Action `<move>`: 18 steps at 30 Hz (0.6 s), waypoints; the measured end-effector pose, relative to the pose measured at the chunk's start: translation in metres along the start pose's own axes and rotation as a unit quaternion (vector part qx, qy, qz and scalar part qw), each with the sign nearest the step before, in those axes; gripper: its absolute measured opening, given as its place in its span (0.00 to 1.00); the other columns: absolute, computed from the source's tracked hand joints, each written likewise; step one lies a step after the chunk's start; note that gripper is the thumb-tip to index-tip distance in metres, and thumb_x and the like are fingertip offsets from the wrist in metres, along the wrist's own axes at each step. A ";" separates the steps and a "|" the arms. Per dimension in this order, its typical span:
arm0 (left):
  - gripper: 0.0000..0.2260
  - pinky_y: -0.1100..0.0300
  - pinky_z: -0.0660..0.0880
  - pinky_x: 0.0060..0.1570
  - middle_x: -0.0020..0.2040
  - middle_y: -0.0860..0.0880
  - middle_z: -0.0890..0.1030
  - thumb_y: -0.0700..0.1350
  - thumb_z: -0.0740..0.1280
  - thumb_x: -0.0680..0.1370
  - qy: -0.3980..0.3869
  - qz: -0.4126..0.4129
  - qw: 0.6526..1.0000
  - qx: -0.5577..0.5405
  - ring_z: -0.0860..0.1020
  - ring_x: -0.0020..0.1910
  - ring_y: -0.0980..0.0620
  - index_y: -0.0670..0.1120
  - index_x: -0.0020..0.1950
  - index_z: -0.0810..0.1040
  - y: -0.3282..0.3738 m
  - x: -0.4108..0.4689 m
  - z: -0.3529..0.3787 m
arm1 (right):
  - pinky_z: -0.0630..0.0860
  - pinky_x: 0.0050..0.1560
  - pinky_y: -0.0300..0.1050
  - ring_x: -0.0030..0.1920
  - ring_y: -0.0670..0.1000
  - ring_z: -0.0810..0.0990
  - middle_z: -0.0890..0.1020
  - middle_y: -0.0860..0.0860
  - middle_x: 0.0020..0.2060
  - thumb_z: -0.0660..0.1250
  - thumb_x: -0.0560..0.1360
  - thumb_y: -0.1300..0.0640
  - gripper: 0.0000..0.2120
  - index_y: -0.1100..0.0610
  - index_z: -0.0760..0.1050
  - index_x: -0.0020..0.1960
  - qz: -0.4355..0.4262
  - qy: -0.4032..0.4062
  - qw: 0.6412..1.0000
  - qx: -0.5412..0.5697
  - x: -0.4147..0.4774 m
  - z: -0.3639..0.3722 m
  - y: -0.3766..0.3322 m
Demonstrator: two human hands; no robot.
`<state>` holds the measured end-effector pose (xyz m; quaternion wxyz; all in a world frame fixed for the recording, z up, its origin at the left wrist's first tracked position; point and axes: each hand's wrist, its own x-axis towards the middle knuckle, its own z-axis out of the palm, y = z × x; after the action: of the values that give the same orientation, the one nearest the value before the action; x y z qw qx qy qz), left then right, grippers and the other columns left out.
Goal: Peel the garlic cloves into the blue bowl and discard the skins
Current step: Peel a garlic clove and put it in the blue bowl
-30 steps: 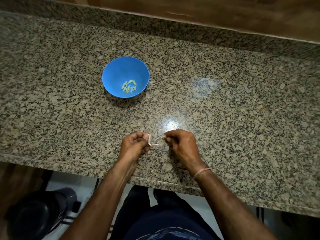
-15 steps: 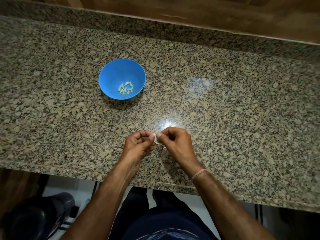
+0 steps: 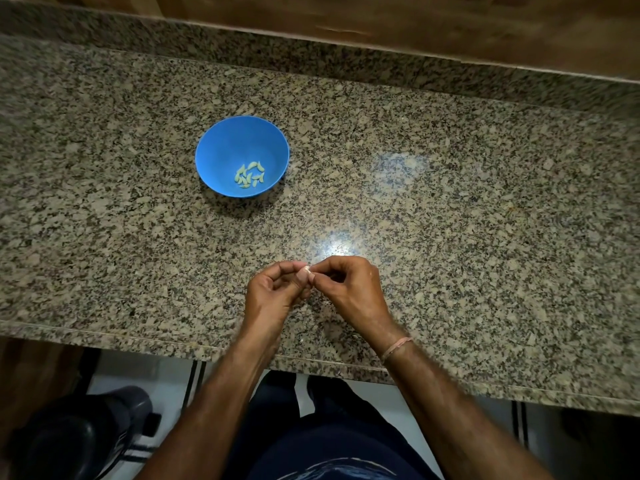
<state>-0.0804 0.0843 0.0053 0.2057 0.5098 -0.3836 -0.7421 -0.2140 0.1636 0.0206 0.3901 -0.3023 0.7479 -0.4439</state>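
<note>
The granite counter (image 3: 450,209) and the blue bowl (image 3: 221,147) on its far left part are as they were a second ago. The bowl holds the same small heap of peeled cloves (image 3: 250,174).

The change is at the near edge. A second ago the two hands were a little apart, with a pale strip of skin stretched between them. Now the left hand (image 3: 273,292) and the right hand (image 3: 349,289) have closed in until their fingertips meet. Both have their fingers curled and pinch one garlic clove (image 3: 306,270), which shows only as a small pale spot between them, above the counter and well apart from the bowl.

The loose strip is no longer visible; I cannot tell whether it fell or is tucked in a hand.

This looks like a fresh grip for the next pull, so the clove is likely only partly peeled. It has yet to go into the bowl, and its skin is still to be thrown away.
</note>
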 end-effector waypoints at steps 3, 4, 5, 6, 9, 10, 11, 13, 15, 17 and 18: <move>0.07 0.57 0.82 0.50 0.51 0.41 0.87 0.37 0.73 0.78 0.019 0.030 0.999 0.017 0.85 0.51 0.45 0.42 0.56 0.84 0.000 -0.005 0.003 | 0.86 0.49 0.46 0.44 0.44 0.86 0.87 0.47 0.42 0.77 0.76 0.55 0.04 0.56 0.87 0.49 -0.006 0.001 1.000 -0.003 -0.003 -0.001 0.000; 0.06 0.57 0.82 0.50 0.51 0.42 0.87 0.37 0.72 0.78 0.026 0.038 0.999 0.022 0.85 0.52 0.44 0.42 0.55 0.84 -0.001 -0.005 0.003 | 0.86 0.49 0.46 0.44 0.44 0.86 0.87 0.47 0.42 0.77 0.77 0.56 0.04 0.56 0.87 0.49 -0.008 0.000 1.000 -0.008 -0.004 -0.001 0.001; 0.06 0.57 0.82 0.50 0.51 0.42 0.87 0.36 0.72 0.79 0.032 0.045 0.998 0.029 0.86 0.52 0.44 0.43 0.54 0.84 -0.001 -0.006 0.004 | 0.86 0.49 0.46 0.44 0.43 0.86 0.88 0.46 0.42 0.76 0.77 0.56 0.04 0.56 0.87 0.50 -0.011 0.000 1.000 -0.012 -0.004 -0.001 0.002; 0.05 0.57 0.82 0.50 0.50 0.43 0.87 0.36 0.72 0.79 0.039 0.053 0.997 0.038 0.86 0.52 0.45 0.43 0.53 0.84 -0.002 -0.006 0.005 | 0.86 0.48 0.47 0.44 0.43 0.86 0.88 0.46 0.43 0.76 0.77 0.55 0.05 0.56 0.87 0.51 -0.014 0.001 1.000 -0.020 -0.005 -0.001 0.003; 0.05 0.58 0.82 0.48 0.48 0.44 0.87 0.36 0.72 0.79 0.055 0.061 0.995 0.049 0.86 0.49 0.46 0.42 0.53 0.84 -0.004 -0.005 0.008 | 0.84 0.50 0.48 0.48 0.42 0.84 0.87 0.43 0.46 0.77 0.76 0.50 0.06 0.50 0.86 0.52 -0.035 0.018 0.995 -0.094 -0.009 0.005 0.009; 0.05 0.58 0.82 0.48 0.48 0.44 0.87 0.36 0.72 0.79 0.050 0.059 0.996 0.040 0.85 0.48 0.47 0.42 0.53 0.83 -0.004 -0.005 0.008 | 0.82 0.53 0.47 0.50 0.42 0.82 0.85 0.42 0.48 0.77 0.75 0.48 0.07 0.47 0.85 0.52 -0.041 0.039 0.989 -0.133 -0.010 0.007 0.009; 0.05 0.58 0.82 0.48 0.47 0.45 0.87 0.36 0.72 0.78 0.038 0.055 0.997 0.027 0.85 0.47 0.48 0.41 0.53 0.83 -0.003 -0.005 0.008 | 0.78 0.55 0.46 0.52 0.42 0.80 0.84 0.41 0.49 0.78 0.74 0.47 0.08 0.46 0.85 0.52 -0.040 0.056 0.986 -0.151 -0.011 0.007 0.010; 0.08 0.59 0.82 0.48 0.48 0.44 0.87 0.38 0.73 0.77 0.005 0.048 0.999 0.005 0.84 0.46 0.49 0.40 0.55 0.84 -0.001 -0.005 0.008 | 0.76 0.54 0.44 0.52 0.40 0.79 0.84 0.42 0.48 0.79 0.73 0.49 0.08 0.46 0.85 0.51 -0.027 0.065 0.990 -0.123 -0.010 0.003 0.008; 0.12 0.60 0.81 0.46 0.50 0.43 0.86 0.42 0.73 0.74 -0.019 0.041 0.999 -0.007 0.84 0.46 0.51 0.41 0.56 0.84 -0.001 -0.005 0.009 | 0.79 0.55 0.43 0.51 0.40 0.81 0.85 0.44 0.47 0.80 0.72 0.50 0.08 0.47 0.85 0.50 -0.018 0.065 0.992 -0.102 -0.008 0.000 0.007; 0.13 0.60 0.81 0.46 0.49 0.42 0.86 0.43 0.74 0.73 -0.026 0.032 0.999 -0.020 0.83 0.45 0.51 0.40 0.57 0.84 -0.002 -0.004 0.010 | 0.79 0.56 0.51 0.52 0.42 0.79 0.83 0.41 0.47 0.79 0.73 0.50 0.07 0.45 0.84 0.48 -0.029 0.083 0.989 -0.115 -0.009 0.001 0.006; 0.14 0.60 0.81 0.46 0.48 0.42 0.86 0.43 0.74 0.73 -0.026 0.030 0.999 -0.027 0.83 0.45 0.51 0.40 0.57 0.84 -0.003 -0.003 0.011 | 0.78 0.56 0.55 0.52 0.43 0.78 0.81 0.38 0.45 0.78 0.73 0.49 0.06 0.44 0.82 0.47 -0.040 0.093 0.987 -0.121 -0.010 0.003 0.003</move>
<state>-0.0885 0.0924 0.0070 0.2312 0.4729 -0.3838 -0.7587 -0.2070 0.1716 0.0202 0.2612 -0.3337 0.8168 -0.3915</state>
